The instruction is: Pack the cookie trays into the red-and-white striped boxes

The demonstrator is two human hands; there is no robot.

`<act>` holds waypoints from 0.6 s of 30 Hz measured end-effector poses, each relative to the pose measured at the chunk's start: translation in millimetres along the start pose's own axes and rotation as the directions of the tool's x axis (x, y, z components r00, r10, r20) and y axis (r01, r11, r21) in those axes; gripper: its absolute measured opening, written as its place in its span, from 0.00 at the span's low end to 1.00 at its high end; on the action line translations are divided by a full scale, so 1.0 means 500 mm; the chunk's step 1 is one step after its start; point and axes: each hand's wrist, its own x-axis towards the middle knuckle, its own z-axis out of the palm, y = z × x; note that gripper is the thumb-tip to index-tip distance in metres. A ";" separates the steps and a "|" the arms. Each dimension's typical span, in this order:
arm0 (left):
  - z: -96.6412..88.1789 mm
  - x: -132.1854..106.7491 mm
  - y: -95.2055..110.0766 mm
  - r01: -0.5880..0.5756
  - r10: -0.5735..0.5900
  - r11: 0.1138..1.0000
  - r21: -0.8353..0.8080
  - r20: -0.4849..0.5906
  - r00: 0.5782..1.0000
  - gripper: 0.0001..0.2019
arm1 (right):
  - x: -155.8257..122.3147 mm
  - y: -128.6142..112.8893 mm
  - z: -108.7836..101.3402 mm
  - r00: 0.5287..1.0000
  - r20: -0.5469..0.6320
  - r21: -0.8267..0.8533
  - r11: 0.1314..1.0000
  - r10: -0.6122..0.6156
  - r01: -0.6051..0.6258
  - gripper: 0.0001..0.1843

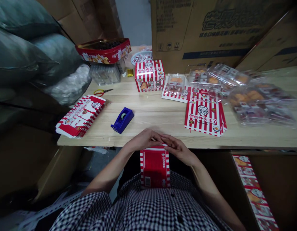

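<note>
Both hands meet at the near edge of the wooden table [162, 115], over the top end of a red and white striped carton [155, 168] that stands against my checked shirt. My left hand [144, 139] curls its fingers over the carton's top flap from the left. My right hand [178, 149] grips the same top edge from the right, fingers bent. The fingertips of the two hands touch above the carton.
A blue tape dispenser [122, 119] lies just beyond my left hand. Flat striped cartons are stacked at left [81, 116] and right [205, 117]. A folded striped box [149, 75], scissors [102, 92], a red tin [103, 50] and several bagged snack trays [256, 102] sit further back.
</note>
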 end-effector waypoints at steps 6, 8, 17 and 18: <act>-0.009 -0.032 0.020 -0.061 0.068 0.997 -0.049 0.145 0.987 0.16 | -0.023 0.011 -0.018 0.997 -0.079 -0.153 0.987 0.025 -0.037 0.22; 0.002 -0.061 0.009 -0.015 0.013 0.996 -0.084 -0.026 1.000 0.18 | -0.032 0.006 -0.022 0.997 -0.075 -0.194 0.980 0.031 -0.045 0.21; 0.060 -0.150 -0.045 0.148 -0.320 0.891 -0.429 -0.364 0.875 0.19 | -0.044 -0.006 -0.020 0.988 -0.064 -0.185 0.971 0.140 -0.149 0.21; 0.061 -0.152 -0.044 0.143 -0.322 0.888 -0.438 -0.368 0.873 0.18 | -0.044 -0.003 -0.020 0.988 -0.076 -0.186 0.971 0.137 -0.149 0.20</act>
